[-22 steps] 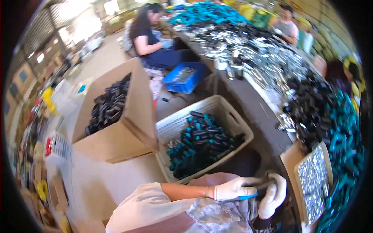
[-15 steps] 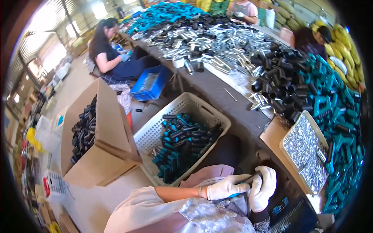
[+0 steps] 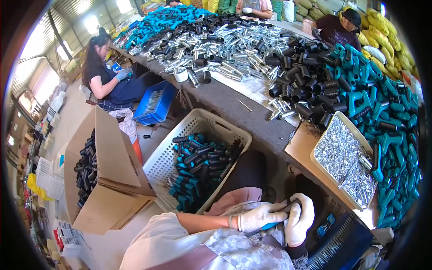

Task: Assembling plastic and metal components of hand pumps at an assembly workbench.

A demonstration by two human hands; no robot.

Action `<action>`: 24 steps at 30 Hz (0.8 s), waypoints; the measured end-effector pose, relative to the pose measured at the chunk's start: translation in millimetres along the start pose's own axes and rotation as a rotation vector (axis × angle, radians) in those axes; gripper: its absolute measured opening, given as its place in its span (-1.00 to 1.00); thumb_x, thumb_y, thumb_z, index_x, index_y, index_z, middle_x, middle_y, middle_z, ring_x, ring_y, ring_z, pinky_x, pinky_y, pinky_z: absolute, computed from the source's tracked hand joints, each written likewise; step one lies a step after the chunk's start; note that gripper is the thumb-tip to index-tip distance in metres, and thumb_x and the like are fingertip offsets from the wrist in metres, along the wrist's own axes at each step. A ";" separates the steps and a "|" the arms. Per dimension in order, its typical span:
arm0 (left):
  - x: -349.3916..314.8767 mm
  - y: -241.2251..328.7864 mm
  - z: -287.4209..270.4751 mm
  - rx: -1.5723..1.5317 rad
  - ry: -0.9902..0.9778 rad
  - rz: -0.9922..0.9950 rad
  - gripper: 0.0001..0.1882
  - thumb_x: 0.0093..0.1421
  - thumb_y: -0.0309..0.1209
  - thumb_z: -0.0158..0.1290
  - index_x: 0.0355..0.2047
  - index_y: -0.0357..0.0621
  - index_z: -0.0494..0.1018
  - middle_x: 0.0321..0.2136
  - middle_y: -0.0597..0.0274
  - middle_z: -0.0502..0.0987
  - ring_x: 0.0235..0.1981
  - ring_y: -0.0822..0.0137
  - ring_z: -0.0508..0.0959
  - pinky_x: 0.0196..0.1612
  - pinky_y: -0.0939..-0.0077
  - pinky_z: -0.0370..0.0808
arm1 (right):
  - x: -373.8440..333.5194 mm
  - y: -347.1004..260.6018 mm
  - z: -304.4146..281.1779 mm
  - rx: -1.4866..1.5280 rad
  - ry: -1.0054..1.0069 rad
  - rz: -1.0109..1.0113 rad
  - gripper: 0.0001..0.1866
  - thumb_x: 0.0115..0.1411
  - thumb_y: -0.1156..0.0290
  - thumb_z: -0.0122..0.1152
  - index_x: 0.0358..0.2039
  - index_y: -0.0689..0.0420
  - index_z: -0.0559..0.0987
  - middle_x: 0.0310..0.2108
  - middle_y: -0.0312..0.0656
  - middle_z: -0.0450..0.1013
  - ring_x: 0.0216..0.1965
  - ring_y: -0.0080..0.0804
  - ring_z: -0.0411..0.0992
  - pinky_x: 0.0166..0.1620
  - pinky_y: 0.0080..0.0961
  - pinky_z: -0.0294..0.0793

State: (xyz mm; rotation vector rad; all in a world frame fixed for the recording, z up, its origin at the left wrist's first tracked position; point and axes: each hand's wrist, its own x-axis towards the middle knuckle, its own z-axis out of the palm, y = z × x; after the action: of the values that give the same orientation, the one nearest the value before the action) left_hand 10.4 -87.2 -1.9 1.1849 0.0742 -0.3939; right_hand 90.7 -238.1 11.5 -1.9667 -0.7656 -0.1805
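The left hand (image 3: 258,218), in a white glove, comes in over the lap with its fingers closed around a handle (image 3: 269,226) whose near part is teal. The right hand (image 3: 300,220), gloved too, curls its fingers on the handle's dark end; how tightly it presses cannot be told. The handle lies between the two hands, just above a pale flowered apron (image 3: 243,247).

To the right of the hands, low down, a dark blue bin (image 3: 354,250) holds a row of thin metal pieces. Ahead of the lap sits a white basket (image 3: 159,168) with holes in its walls, partly filled with teal and black handles (image 3: 202,159). To its left an open cardboard box (image 3: 118,164) stands tilted, with black parts (image 3: 86,168) inside.

Along the right runs a dark table (image 3: 230,101). On its near end a cream tray (image 3: 355,128) of small shiny metal bits rests on a piece of cardboard (image 3: 300,145). Beside the tray lies a heap of teal handles (image 3: 392,139); farther along come black tubes (image 3: 310,85) and silver metal rods (image 3: 225,49).

Beyond the basket, a blue crate (image 3: 152,116) stands near a seated co-worker (image 3: 105,76) in dark clothes. Across the table, another person (image 3: 337,31) sits before yellow sacks (image 3: 387,38).
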 end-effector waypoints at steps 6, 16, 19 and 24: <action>-4.4 8.2 -0.6 0.031 0.003 -0.005 -0.52 0.47 -0.01 -0.08 0.17 -0.10 0.38 -0.40 0.39 0.47 -0.56 0.60 0.41 -0.52 0.71 0.37 | 0.9 -1.2 0.3 -0.001 -0.025 0.007 -0.78 0.25 0.45 0.01 -0.14 0.20 0.55 -0.29 -0.03 0.46 -0.28 -0.10 0.47 -0.15 -0.27 0.47; -1.0 4.8 -1.8 -0.008 -0.034 -0.017 -0.50 0.47 0.02 -0.11 0.21 -0.05 0.34 -0.41 0.41 0.44 -0.54 0.60 0.38 -0.52 0.71 0.34 | -0.9 1.2 1.2 0.024 -0.018 0.051 -0.75 0.26 0.46 0.00 -0.09 0.20 0.55 -0.25 -0.03 0.48 -0.25 -0.14 0.49 -0.12 -0.30 0.49; -1.2 4.0 -1.4 -0.028 -0.030 -0.030 -0.49 0.47 0.02 -0.10 0.23 -0.04 0.33 -0.42 0.41 0.43 -0.54 0.60 0.38 -0.52 0.71 0.33 | -1.0 0.5 1.4 0.033 -0.029 0.072 -0.75 0.26 0.46 0.00 -0.09 0.20 0.55 -0.25 -0.03 0.48 -0.25 -0.14 0.49 -0.12 -0.30 0.49; -0.6 -2.7 -1.3 -0.062 -0.017 -0.022 -0.48 0.47 0.02 -0.09 0.26 -0.03 0.31 -0.43 0.41 0.43 -0.55 0.61 0.37 -0.52 0.71 0.31 | 0.2 -1.5 1.9 0.033 -0.032 0.061 -0.74 0.27 0.46 -0.01 -0.08 0.20 0.55 -0.25 -0.03 0.48 -0.25 -0.14 0.49 -0.12 -0.31 0.49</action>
State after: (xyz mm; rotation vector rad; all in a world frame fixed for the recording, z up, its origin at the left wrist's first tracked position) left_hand 9.2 -86.7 -4.7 1.1199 0.0844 -0.4175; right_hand 89.6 -236.0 11.8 -1.9630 -0.7238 -0.0997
